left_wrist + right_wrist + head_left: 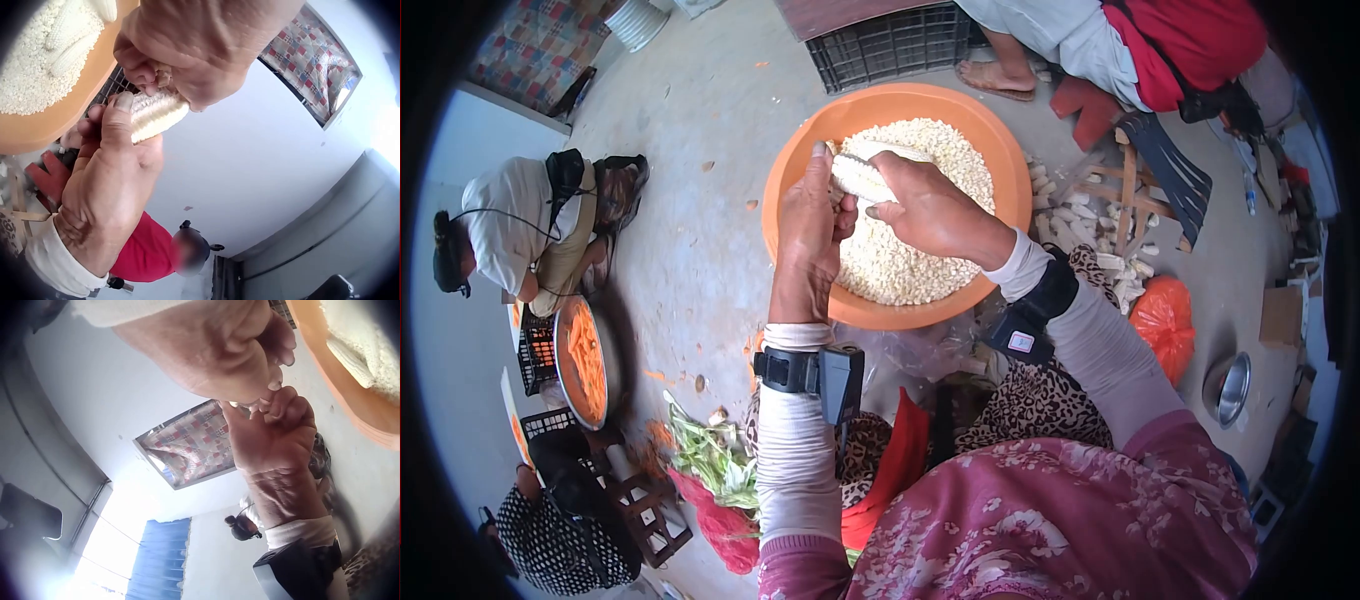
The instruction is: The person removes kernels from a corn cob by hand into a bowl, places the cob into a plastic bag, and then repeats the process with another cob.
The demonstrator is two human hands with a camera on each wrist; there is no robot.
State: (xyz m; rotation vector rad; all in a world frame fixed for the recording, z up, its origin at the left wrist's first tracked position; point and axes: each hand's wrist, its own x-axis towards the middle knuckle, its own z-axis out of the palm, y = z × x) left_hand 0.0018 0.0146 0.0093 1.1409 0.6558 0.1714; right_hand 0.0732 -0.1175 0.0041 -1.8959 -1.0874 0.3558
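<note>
Over an orange basin (1012, 200), both hands hold one pale ear of corn (862, 181). My left hand (805, 220) grips one end of it with curled fingers. From the other side my right hand (940, 210) grips it, and the left wrist view shows the right thumb pressing along the rows of the corn ear (159, 119). Some rows there look stripped beside rows still full of kernels. Loose white kernels (915, 265) fill much of the basin, with more whole ears (65, 25) lying on them. In the right wrist view the fingers mostly hide the ear.
Bare cobs (1085, 220) and a wooden frame (1127, 190) lie right of the basin. A black crate (890, 48) stands behind it. Green husks (710, 450) lie at lower left, near a metal bowl (605, 375) of orange strips. Other people sit at left and upper right.
</note>
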